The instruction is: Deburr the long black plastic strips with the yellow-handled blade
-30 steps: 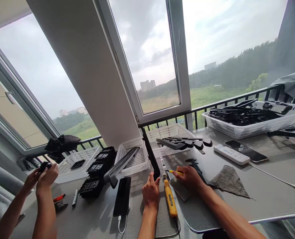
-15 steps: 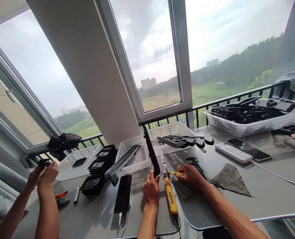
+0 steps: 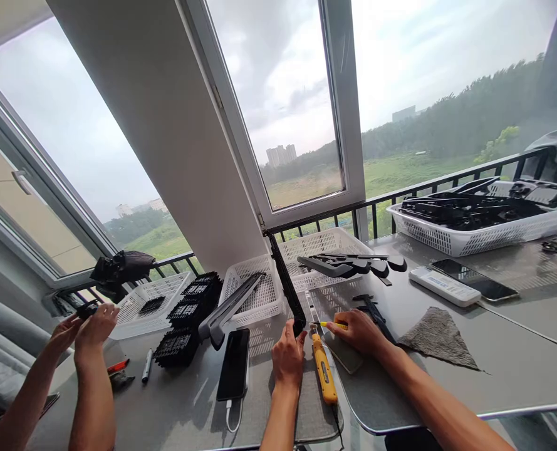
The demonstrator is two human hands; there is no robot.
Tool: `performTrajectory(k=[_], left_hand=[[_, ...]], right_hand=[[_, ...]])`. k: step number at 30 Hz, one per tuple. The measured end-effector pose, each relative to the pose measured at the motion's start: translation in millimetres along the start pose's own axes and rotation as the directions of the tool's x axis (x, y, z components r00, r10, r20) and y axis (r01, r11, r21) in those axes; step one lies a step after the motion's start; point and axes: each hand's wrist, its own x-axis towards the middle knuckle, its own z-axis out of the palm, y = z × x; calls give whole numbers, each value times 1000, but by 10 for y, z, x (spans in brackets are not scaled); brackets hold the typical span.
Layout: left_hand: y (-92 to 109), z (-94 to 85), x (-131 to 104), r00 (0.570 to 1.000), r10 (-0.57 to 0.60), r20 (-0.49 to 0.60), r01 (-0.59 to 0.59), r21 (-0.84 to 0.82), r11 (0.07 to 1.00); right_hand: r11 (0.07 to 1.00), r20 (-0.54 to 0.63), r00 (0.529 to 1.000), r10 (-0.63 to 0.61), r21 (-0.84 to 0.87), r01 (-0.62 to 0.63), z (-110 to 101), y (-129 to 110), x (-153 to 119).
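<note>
My left hand is closed around the near end of a long, narrow black plastic strip, which slants away toward the railing. In my right hand is a slim yellow-handled tool, its tip pointing left, close to the end of the strip. Whether the tip touches the strip I cannot tell. Just below the tip lies a yellow corded hand tool. Black calipers rest beyond my right hand, and a flat greyish block lies partly under it.
A phone on a cable lies left of my left hand. Stacked black parts and white baskets stand behind. Grey curved parts lie across another basket. A grey cloth is at right. Another person's hands work at left.
The view has shifted slightly. My hands keep their hold on the strip and the tool, almost in place. At the far right, another person's hand and black part have moved rightward.
</note>
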Motion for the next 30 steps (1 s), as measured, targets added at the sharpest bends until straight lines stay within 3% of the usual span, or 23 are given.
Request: performTrajectory(k=[15, 21, 30], left_hand=[[-48, 20, -17, 999, 38, 15, -36, -122, 992], [-46, 18, -13, 1000, 31, -6, -31, -82, 996], [-22, 12, -11, 999, -6, -34, 5, -23, 1000]], right_hand=[[1000, -21, 1000, 9, 2, -9, 12, 14, 4], [1000, 1, 1000, -16, -9, 16, -21, -5, -19], [999, -64, 998, -18, -48, 15, -68, -22, -22]])
